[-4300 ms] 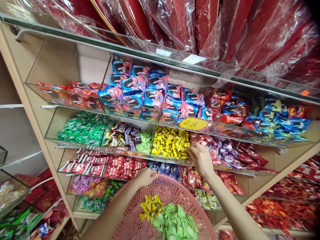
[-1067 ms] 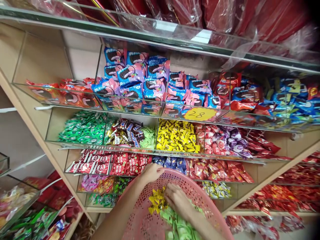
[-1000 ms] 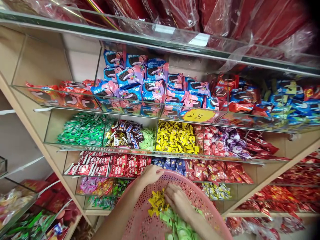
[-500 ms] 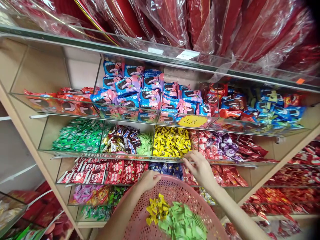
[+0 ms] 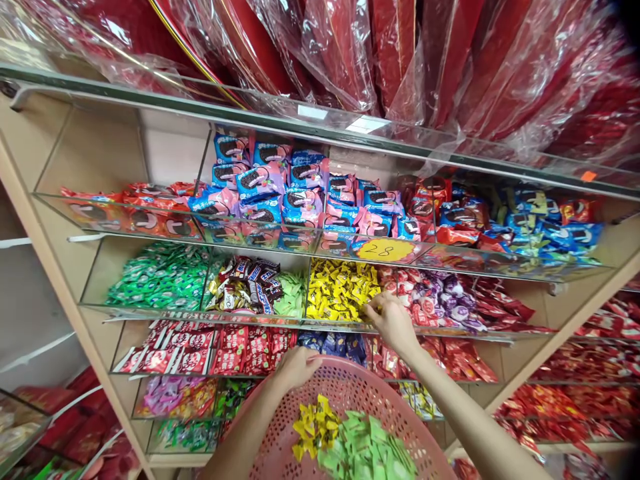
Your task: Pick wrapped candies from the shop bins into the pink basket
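My left hand [image 5: 299,367] is closed over the far rim of a pink perforated plastic basket [image 5: 377,385]. Inside the basket lie a small heap of yellow-wrapped candies [image 5: 316,427] and a larger pile of light green packets [image 5: 367,447]. My right hand [image 5: 393,321] reaches over the front lip of a clear shelf compartment. Its fingers are bent and pinched at the front right of the yellow-wrapped candies [image 5: 340,288] there; the fingertips are partly hidden.
Beside the yellow candies are light green packets [image 5: 290,293], Snickers bars [image 5: 260,283] and red and purple sweets [image 5: 445,297]. Clear dividers and lips edge each compartment. Above are blue cookie packs [image 5: 260,180] and a yellow "28" price tag [image 5: 385,250]; red plastic-wrapped goods [image 5: 340,53] sit on top.
My right hand has moved slightly up and forward from the compartment lip into the yellow candies, its fingers curling in. My left hand stays on the basket rim. The view has tilted slightly.
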`<state>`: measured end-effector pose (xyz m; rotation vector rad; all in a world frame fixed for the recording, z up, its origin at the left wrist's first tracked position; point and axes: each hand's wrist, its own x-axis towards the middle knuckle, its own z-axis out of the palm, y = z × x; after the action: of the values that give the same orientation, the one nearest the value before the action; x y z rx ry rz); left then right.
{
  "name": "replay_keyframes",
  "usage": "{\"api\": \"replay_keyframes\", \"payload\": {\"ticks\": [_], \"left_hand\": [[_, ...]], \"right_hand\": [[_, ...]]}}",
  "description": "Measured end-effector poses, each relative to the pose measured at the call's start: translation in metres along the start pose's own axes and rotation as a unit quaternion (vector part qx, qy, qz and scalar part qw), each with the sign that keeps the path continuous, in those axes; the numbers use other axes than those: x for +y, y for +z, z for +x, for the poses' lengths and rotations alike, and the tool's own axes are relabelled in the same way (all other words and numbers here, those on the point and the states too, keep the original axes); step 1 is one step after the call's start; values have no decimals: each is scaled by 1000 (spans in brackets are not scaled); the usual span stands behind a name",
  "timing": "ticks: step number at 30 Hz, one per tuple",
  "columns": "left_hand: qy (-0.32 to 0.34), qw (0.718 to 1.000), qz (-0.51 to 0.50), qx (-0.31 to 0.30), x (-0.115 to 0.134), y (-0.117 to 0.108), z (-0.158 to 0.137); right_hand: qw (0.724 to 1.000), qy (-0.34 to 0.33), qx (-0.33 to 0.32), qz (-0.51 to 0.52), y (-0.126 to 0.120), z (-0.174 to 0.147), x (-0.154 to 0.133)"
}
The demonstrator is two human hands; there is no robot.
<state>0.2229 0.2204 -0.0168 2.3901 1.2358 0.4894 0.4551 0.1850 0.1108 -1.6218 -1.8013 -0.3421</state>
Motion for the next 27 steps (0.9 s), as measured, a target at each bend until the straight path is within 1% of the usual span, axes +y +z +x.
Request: {"api": "replay_keyframes", "payload": {"ticks": [3, 6, 8, 9, 10, 12, 13, 15, 16, 17, 19, 20, 22, 24, 27], "left_hand": [[2, 1000, 2, -1, 1, -1, 0], [6, 1000, 5, 0, 2, -1, -1], [8, 1000, 4, 1, 3, -1, -1], [8, 1000, 2, 1, 4, -2, -1], [5, 1000, 2, 0, 5, -2, -1], [-1, 1000, -1, -8, 7, -4, -2], [-2, 1000, -2, -11, 7, -4, -2], [-1, 1000, 0, -13, 8, -5, -3], [1, 1000, 4, -11, 8, -5, -3], [3, 1000, 10, -8, 8, -5, -3], [2, 1000, 26, -6, 6, -4, -2], [2, 999, 32, -6, 5, -3, -2], [6, 999, 36, -6, 3, -2, -1], [11, 999, 33, -7, 2, -1, 0], [8, 999, 32, -13, 2, -1, 1]], "right_hand": [[998, -6, 40, 41, -16, 1, -4], [993, -28, 81, 81, -36, -7, -19], [988, -52, 75, 126, -41, -19, -33], [984, -65, 52, 156, -39, -28, -39], [980, -73, 16, 186, -32, -38, -45], [967, -71, -76, 231, -8, -62, -52], [961, -56, -122, 240, 9, -75, -53], [951, -9, -190, 244, 47, -99, -48], [945, 12, -216, 243, 65, -110, -43], [943, 31, -229, 241, 81, -120, -37], [940, 57, -238, 239, 105, -135, -26], [938, 66, -238, 241, 112, -141, -22], [935, 77, -242, 248, 118, -149, -15], [932, 83, -249, 250, 118, -155, -13], [929, 82, -258, 253, 116, -160, -17]]}}
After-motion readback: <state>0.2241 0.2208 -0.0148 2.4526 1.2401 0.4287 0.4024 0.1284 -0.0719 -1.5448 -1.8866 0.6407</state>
